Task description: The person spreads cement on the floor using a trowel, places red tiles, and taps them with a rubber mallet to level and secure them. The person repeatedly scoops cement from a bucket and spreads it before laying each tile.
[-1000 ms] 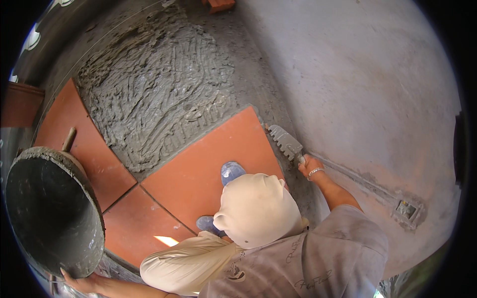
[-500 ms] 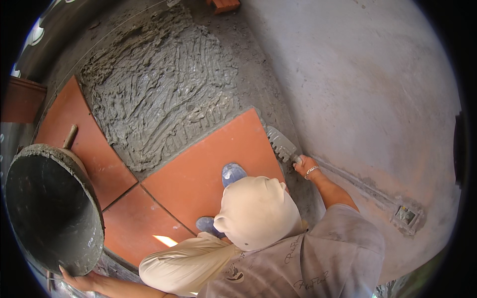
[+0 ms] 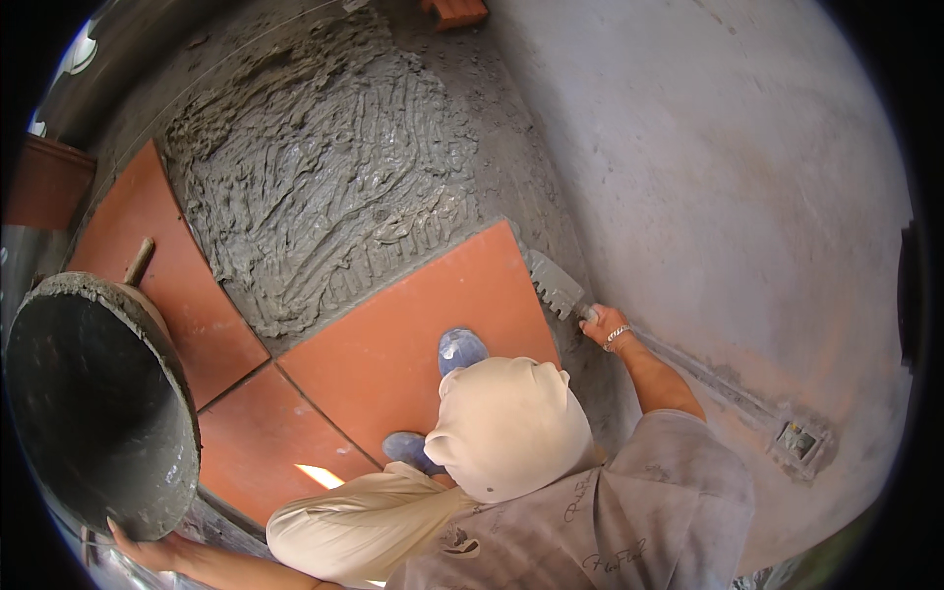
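My right hand [image 3: 607, 327] is closed on the handle of a notched trowel [image 3: 555, 285], whose toothed blade lies beside the right edge of a large terracotta tile [image 3: 413, 334]. At the lower left, my left hand [image 3: 147, 551] grips the rim of a tilted black bucket [image 3: 93, 403], its thumb showing at the edge. Grey mortar crusts the bucket's rim, and its mouth faces up. Beyond the tile spreads a bed of wet mortar [image 3: 324, 177] with ridges combed into it.
More terracotta tiles [image 3: 162, 285] lie to the left, with a wooden handle [image 3: 140, 261] behind the bucket. A grey plastered wall [image 3: 708, 197] rises on the right, with a recessed box [image 3: 798, 442] in it. Brick pieces [image 3: 457, 12] sit at the far end.
The picture has shifted slightly. The bucket and my left hand are a little farther left and up; my right hand stays in place with the trowel.
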Tool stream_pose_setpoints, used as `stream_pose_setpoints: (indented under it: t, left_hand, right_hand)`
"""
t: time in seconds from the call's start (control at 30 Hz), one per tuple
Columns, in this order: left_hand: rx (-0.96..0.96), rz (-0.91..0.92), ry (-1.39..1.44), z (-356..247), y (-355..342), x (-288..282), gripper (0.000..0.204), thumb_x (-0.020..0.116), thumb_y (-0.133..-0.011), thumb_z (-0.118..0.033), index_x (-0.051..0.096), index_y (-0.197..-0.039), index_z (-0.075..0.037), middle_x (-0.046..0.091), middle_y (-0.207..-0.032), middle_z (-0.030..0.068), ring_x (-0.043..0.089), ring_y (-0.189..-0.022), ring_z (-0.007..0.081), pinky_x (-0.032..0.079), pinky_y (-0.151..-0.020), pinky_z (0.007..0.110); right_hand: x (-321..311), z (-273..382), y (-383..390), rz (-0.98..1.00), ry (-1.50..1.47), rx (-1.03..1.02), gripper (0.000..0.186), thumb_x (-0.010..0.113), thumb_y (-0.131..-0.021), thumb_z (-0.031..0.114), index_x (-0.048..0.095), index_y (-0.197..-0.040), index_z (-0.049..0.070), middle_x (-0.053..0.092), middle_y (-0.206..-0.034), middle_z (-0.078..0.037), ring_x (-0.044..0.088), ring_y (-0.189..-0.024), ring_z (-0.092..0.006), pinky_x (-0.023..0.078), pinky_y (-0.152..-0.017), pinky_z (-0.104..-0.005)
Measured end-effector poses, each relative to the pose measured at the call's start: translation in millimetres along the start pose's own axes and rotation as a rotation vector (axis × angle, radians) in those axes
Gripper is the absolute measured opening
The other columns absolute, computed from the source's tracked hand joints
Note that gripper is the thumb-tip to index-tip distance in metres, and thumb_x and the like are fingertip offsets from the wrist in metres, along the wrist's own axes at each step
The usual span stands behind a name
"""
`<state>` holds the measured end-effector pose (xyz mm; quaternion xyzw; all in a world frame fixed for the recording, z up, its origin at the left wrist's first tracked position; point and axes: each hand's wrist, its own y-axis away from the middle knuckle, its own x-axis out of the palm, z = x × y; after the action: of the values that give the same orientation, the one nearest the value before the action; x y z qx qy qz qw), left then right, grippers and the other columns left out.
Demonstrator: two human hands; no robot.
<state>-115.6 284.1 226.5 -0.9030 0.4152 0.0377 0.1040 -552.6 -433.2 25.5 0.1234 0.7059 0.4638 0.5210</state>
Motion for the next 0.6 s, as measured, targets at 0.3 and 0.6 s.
stream_pose_setpoints:
  t: [0.3, 0.6]
  left_hand:
    - [-0.026, -0.021, 0.003, -2, 4, -1, 0.040, 0.055, -0.096, -0.020, 0.061, -0.117, 0.014, 0.064, -0.118, 0.0198, 0.062, -0.105, 0.0291, 0.050, -0.095, 0.040]
    - [-0.067, 0.054, 0.099, 6, -11, -18, 0.032, 0.058, -0.095, -0.017, 0.066, -0.113, 0.009, 0.063, -0.122, 0.0216, 0.062, -0.108, 0.0311, 0.051, -0.096, 0.043]
  right_hand:
    - [6, 2, -3, -0.008, 0.031, 0.056, 0.039, 0.069, -0.080, 0.043, 0.065, -0.097, 0.008, 0.070, -0.097, -0.022, 0.066, -0.096, -0.0423, 0.051, -0.084, -0.0481]
    - [15, 8, -14, -0.092, -0.035, 0.012, 0.040, 0.070, -0.079, 0.042, 0.064, -0.095, 0.006, 0.070, -0.097, -0.023, 0.064, -0.094, -0.0446, 0.051, -0.083, -0.0490]
